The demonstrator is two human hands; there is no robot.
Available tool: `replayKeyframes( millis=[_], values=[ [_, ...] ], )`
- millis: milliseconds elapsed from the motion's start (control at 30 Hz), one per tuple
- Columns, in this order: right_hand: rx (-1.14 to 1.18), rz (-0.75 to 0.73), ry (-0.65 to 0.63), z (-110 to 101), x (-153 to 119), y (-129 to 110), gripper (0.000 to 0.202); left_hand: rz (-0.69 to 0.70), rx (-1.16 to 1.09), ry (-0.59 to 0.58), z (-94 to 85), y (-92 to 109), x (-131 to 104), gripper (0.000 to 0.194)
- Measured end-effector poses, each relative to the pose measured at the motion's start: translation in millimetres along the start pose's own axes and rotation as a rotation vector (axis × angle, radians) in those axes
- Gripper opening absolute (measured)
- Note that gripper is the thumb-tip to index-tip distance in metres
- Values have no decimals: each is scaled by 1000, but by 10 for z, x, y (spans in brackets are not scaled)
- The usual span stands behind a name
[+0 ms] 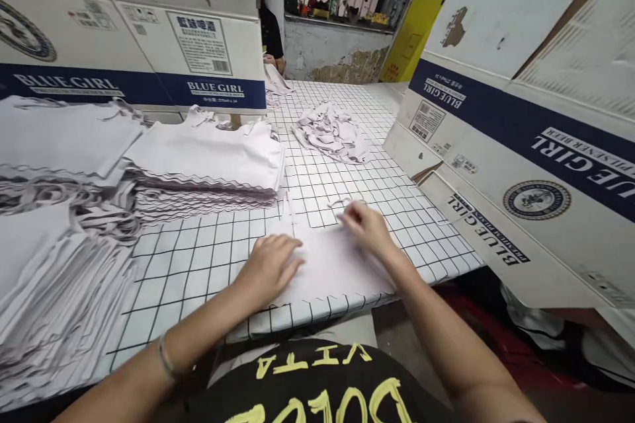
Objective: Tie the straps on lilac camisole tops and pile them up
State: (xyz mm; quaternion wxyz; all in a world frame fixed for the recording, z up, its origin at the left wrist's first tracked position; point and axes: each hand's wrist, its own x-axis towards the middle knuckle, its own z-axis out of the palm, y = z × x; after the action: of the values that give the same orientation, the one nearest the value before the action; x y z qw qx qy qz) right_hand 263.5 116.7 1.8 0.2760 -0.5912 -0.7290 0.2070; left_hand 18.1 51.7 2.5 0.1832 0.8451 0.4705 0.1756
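A pale camisole-like garment (330, 271) lies spread at the table's near edge, its straps pointing away from me. My left hand (272, 263) rests on the garment's left side, fingers extended and slightly apart. At the upper right corner, my right hand (368, 228) has its fingers pinched together on the garment's strap; a thin strap loop shows just beyond the fingertips. Motion blurs the cloth beneath the right hand a little.
Stacks of similar garments (208, 155) stand left, another pile (34, 317) nearer me. A crumpled heap (330, 132) lies farther back on the checked tablecloth (183, 264). Large cartons (198, 46) flank both sides; the right carton (496, 125) leans over the edge. Another person (272, 33) sits beyond.
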Motion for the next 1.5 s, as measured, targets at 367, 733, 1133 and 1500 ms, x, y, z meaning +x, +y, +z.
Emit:
replayKeyframes(
  millis=[367, 733, 1133, 1500],
  values=[
    [-209, -95, -37, 263, -788, 159, 15, -107, 33, -17, 384, 54, 2464, 14],
    [286, 226, 52, -187, -378, 489, 14, 0, -97, -147, -375, 442, 3031, 14],
    [999, 447, -310, -532, 444, 686, 12, -29, -457, 166, -487, 826, 2546, 31],
    [770, 446, -26, -639, 511, 763, 23, -349, -841, -243, 556, 440, 1817, 53]
  ],
)
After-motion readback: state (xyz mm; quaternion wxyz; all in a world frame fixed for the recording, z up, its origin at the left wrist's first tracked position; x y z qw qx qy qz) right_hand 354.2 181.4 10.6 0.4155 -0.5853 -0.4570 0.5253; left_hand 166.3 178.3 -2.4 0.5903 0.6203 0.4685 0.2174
